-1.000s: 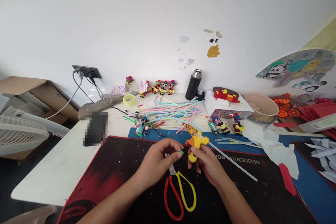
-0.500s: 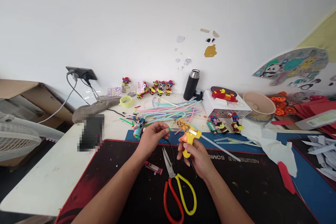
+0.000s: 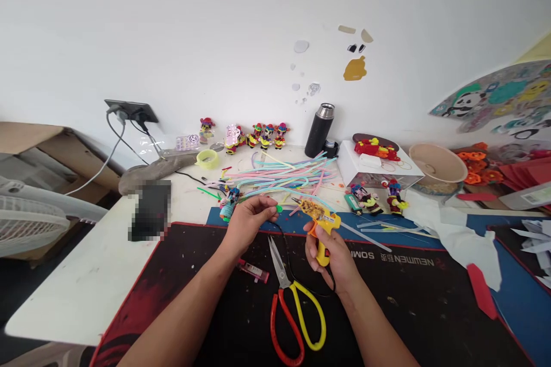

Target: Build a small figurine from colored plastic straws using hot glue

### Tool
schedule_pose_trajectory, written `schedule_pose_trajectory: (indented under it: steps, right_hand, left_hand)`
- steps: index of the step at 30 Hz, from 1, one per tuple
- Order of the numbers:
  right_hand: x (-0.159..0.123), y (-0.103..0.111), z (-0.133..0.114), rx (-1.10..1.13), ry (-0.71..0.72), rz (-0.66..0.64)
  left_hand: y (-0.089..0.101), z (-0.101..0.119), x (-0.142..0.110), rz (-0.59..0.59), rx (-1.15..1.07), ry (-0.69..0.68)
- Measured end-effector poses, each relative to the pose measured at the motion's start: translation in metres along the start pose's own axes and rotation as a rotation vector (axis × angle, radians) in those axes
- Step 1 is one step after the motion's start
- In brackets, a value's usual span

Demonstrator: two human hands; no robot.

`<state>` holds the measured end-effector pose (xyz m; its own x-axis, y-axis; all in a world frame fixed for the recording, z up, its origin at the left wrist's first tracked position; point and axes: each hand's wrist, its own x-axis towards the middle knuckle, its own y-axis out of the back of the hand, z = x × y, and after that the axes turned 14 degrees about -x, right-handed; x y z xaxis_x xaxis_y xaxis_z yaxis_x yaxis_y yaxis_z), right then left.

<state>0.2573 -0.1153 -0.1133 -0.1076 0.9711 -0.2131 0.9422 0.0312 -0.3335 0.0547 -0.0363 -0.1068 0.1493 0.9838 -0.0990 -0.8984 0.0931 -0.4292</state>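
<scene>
Between thumb and forefinger, my left hand (image 3: 253,219) pinches a small green piece (image 3: 279,209), too small to identify further. My right hand (image 3: 330,252) is wrapped round the handle of a yellow hot glue gun (image 3: 323,228), with fingers by its orange trigger. The gun's nozzle points left, a short gap away from the green piece, and a glue stick (image 3: 365,237) juts from its back. Below both hands, scissors (image 3: 284,281) with one red and one yellow handle lie slightly parted on the black mat (image 3: 206,321). A small pink-labelled packet (image 3: 253,270) lies left of them.
Pastel pipe cleaners (image 3: 275,175) are heaped behind my hands. Small figures (image 3: 267,136) stand along the wall, near a black thermos (image 3: 319,131). A white box (image 3: 379,166) and a beige bowl (image 3: 437,169) are at right. A fan (image 3: 34,226) stands far left.
My right hand has drawn the glue gun to the right, widening the gap between nozzle and green piece. The green piece now shows a rounder face. The view has shifted slightly.
</scene>
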Motion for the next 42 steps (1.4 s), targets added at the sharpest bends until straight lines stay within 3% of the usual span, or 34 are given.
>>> schedule_pose_trajectory:
  steps: [6,12,25,42]
  right_hand:
    - [-0.003,-0.004,0.003,-0.081,-0.036,0.001]
    - [0.0,-0.005,0.014,-0.172,0.002,0.082]
    - [-0.002,-0.012,0.014,-0.397,-0.039,0.156]
    - [-0.005,-0.015,0.018,-0.493,-0.041,0.246]
  left_hand:
    - [-0.001,-0.003,0.0,0.024,0.027,-0.022]
    - [0.001,-0.005,-0.001,0.058,0.073,-0.079]
    - [0.001,-0.006,-0.003,0.024,0.138,-0.125]
    - [-0.003,-0.005,-0.006,0.007,0.186,-0.15]
